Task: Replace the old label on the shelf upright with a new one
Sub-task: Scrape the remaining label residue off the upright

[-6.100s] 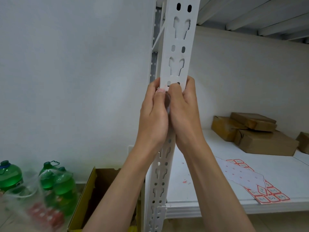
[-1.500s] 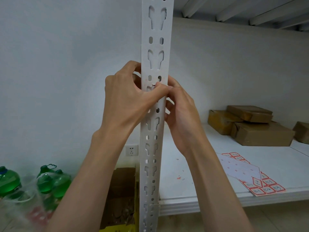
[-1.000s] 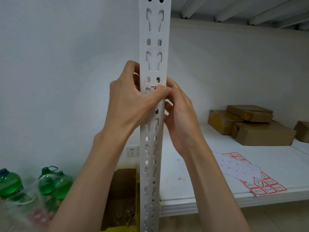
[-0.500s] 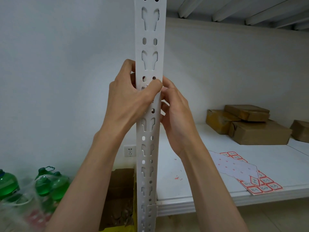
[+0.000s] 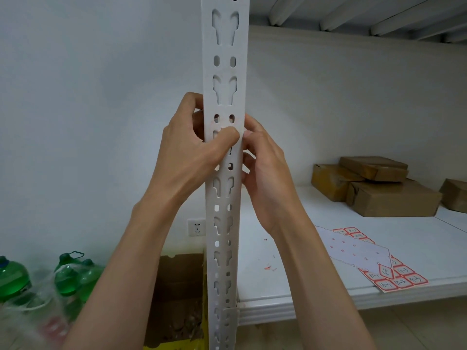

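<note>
White shelf: brown boxes, label sheets, red scraps.

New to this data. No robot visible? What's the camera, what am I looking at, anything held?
No robot: a person works with bare hands, filmed by a head-worn camera looking forward and down. The left hand wraps the white slotted shelf upright, thumb pressed on its front. The right hand has its fingers at the upright's right edge. Whether a label is pinched is hidden. On the shelf lie a red-bordered label sheet and brown parcels.
</note>
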`<state>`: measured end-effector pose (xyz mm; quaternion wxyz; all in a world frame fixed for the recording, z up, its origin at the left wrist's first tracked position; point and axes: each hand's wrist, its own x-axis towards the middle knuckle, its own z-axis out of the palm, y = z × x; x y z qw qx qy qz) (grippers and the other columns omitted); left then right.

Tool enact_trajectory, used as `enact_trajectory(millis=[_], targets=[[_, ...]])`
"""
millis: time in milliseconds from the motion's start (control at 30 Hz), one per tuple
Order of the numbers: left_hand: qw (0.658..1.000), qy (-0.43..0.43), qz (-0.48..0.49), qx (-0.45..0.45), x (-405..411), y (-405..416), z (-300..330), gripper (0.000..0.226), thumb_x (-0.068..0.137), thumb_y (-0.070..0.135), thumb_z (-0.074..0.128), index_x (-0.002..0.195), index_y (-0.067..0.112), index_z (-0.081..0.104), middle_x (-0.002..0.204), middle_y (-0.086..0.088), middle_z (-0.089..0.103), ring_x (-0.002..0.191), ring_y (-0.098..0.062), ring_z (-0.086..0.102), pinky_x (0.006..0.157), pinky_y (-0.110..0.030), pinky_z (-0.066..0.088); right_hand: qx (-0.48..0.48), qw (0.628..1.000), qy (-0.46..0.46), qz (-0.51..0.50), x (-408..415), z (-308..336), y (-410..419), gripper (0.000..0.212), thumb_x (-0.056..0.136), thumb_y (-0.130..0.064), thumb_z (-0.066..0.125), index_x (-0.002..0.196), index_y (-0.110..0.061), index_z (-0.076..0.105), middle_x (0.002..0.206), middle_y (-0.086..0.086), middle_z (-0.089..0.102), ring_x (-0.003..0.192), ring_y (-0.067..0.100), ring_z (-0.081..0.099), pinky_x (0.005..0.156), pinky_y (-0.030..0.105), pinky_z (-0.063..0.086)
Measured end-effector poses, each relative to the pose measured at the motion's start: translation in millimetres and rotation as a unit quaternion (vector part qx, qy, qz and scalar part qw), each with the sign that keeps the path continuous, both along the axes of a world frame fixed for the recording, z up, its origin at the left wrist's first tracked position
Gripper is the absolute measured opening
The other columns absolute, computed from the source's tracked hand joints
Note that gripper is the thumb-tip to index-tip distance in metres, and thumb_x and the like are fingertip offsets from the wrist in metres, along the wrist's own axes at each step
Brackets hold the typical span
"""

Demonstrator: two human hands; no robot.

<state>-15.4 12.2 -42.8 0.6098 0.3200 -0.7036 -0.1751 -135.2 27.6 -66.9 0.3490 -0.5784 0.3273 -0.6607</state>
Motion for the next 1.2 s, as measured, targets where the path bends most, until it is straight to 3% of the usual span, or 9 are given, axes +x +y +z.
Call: enact_trajectory(millis=[133, 333, 500, 700, 1200], targets=[[0.998, 0.006, -0.058, 0.018, 10, -2, -4, 0.037, 0.085, 0.023, 0.061, 0.121, 0.018, 0.056, 0.102, 0.003, 0.076, 0.096, -0.022, 0.072, 0.088, -0.044, 0.059, -0.004, 1.000, 0.001, 0.001, 0, 0, 1, 0.038, 0.106, -0.024, 0.038, 0.137, -0.032, 0.058, 0.118, -0.006, 0.072, 0.104, 0.015, 0.069, 0.096, 0.044, 0.057], [0.997, 0.035, -0.067, 0.028, 3, 0, -3, 0.031, 0.084, 0.029, 0.060, 0.114, 0.023, 0.056, 0.092, 0.008, 0.075, 0.086, -0.013, 0.072, 0.076, -0.028, 0.057, -0.005, 1.000, 0.002, -0.005, 3, 0, 1, 0.038, 0.107, -0.025, 0.036, 0.138, -0.031, 0.057, 0.119, -0.003, 0.071, 0.106, 0.016, 0.068, 0.096, 0.045, 0.057], [0.996, 0.054, -0.053, 0.038, -9, 0, -2, 0.017, 0.097, 0.022, 0.055, 0.113, 0.025, 0.051, 0.080, 0.017, 0.066, 0.074, -0.003, 0.065, 0.064, -0.022, 0.050, -0.009, 1.000, 0.001, -0.002, 2, 0, 1, 0.038, 0.108, -0.027, 0.036, 0.137, -0.033, 0.059, 0.110, -0.009, 0.073, 0.099, 0.009, 0.070, 0.085, 0.032, 0.060], [0.991, 0.100, -0.073, 0.059, -20, 6, -1, 0.017, 0.098, 0.017, 0.048, 0.115, 0.022, 0.046, 0.098, 0.006, 0.062, 0.080, -0.007, 0.064, 0.065, -0.023, 0.051, -0.006, 1.000, -0.014, -0.003, 4, 0, 2, 0.038, 0.108, -0.026, 0.035, 0.135, -0.033, 0.060, 0.112, -0.007, 0.073, 0.103, 0.012, 0.070, 0.086, 0.032, 0.060], [0.988, 0.119, -0.071, 0.060, -23, 12, 1, 0.015, 0.100, 0.013, 0.045, 0.113, 0.018, 0.046, 0.086, 0.009, 0.059, 0.068, 0.000, 0.060, 0.057, -0.017, 0.050, -0.015, 1.000, -0.016, 0.006, 7, -1, 4, 0.039, 0.107, -0.023, 0.033, 0.134, -0.032, 0.061, 0.113, -0.006, 0.073, 0.098, 0.007, 0.070, 0.086, 0.028, 0.059]])
